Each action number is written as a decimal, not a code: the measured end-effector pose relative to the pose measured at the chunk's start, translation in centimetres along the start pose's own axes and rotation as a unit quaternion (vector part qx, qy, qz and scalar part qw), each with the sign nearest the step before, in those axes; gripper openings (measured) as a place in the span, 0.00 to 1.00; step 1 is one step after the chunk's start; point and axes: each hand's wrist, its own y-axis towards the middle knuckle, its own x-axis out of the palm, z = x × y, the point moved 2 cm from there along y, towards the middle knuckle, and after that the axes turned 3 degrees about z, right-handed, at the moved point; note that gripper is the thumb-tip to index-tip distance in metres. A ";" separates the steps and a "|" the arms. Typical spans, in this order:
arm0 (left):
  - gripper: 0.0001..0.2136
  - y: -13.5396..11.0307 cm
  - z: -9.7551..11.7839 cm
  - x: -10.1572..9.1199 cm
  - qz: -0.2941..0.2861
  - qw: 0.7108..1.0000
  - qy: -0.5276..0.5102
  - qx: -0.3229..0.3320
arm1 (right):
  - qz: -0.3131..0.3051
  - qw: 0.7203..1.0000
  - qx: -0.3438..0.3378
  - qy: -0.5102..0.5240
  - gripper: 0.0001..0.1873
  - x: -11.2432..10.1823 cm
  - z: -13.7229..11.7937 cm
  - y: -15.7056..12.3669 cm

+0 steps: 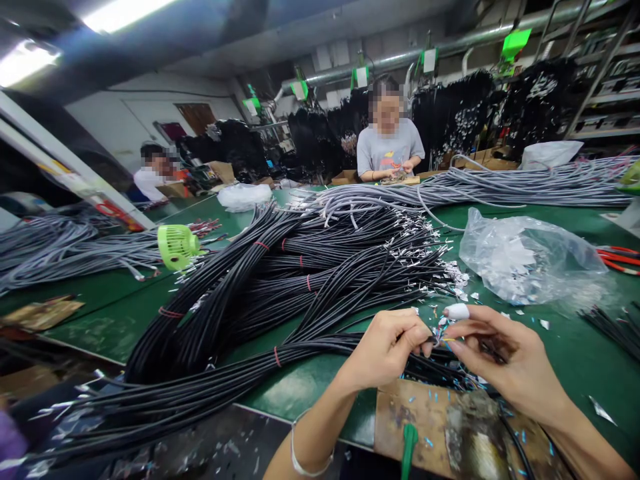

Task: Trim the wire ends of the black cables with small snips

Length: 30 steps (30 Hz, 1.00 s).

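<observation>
Near edge of green table (575,347), centre-right. Left hand (385,350) is closed, thumb and fingers pinching the cable end (439,338). Right hand (500,363) pinches the same end's fanned coloured wires from the other side, with a white finger cot (457,311) on the index tip. The hands nearly touch, above a worn brown board (440,427) at the near edge. Black cable bundles (300,280), tied with red bands, sprawl across the middle. Clear plastic bag (525,257) toward right edge, green fan (177,247) toward left. Grey cables (525,183) along far edge, where a co-worker (387,143) sits.
</observation>
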 end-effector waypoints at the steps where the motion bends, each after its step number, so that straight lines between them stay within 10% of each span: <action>1: 0.19 0.0 0.0 0.0 -0.003 1.000 0.003 0.001 | 0.004 1.000 -0.005 -0.003 0.14 0.0 0.0 0.0; 17: 0.20 0.0 0.0 -0.1 0.000 1.000 0.000 -0.002 | -0.025 1.000 0.012 -0.002 0.15 -0.3 0.1 0.0; 26: 0.22 0.1 0.3 -0.1 -0.052 0.998 -0.020 0.007 | -0.034 0.978 -0.147 -0.146 0.23 0.0 0.0 0.2; 30: 0.14 0.1 0.2 -0.1 0.044 0.999 -0.023 -0.013 | 0.017 0.980 -0.120 -0.157 0.22 -0.2 0.5 0.4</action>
